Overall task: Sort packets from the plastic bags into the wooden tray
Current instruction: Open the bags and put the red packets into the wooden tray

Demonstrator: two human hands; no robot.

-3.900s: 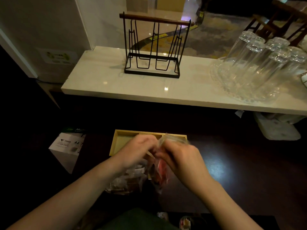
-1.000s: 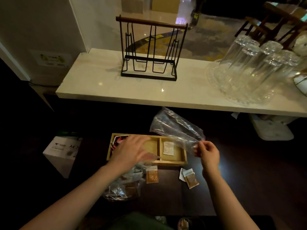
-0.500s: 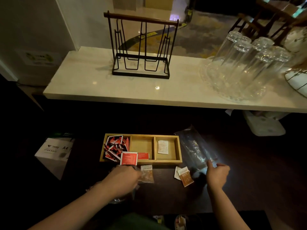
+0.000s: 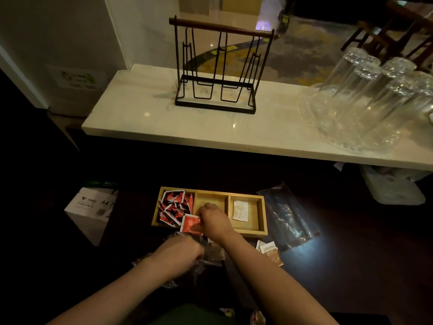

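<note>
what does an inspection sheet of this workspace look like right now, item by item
surface: dark table, dimly lit; pale marble counter behind it.
job's things: wooden tray with three compartments; left one full of red packets, right one holds a white packet; a red packet lies on the front rim.
clutter: emptied plastic bag right of the tray; brown packets loose on the table; crumpled bag near the body.
hands: right hand over the middle compartment, grip unclear; left hand grips the crumpled bag.
cables: nothing seen.
surroundings: wire rack, upturned glasses on a glass tray, paper box on the left.
</note>
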